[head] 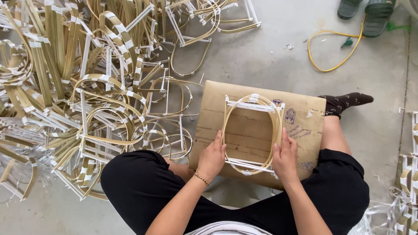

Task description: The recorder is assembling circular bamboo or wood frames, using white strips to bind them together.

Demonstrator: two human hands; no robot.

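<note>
Head view: one oval bamboo frame [251,132] was pressed flat on the cardboard board [305,143] across the lap, mid-board. The left hand [212,157] and right hand [285,157], two in all, were laid open along its sides, nothing gripped. Shaping seemed underway; steady, even pressure would be needed. Finished frames [87,95] were heaped uncountably off the board's left edge.

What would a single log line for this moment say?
left hand: flat on oval bamboo frame | right hand: pressing frame's other side | frame: on cardboard board over lap | frame pile: floor, left
</note>
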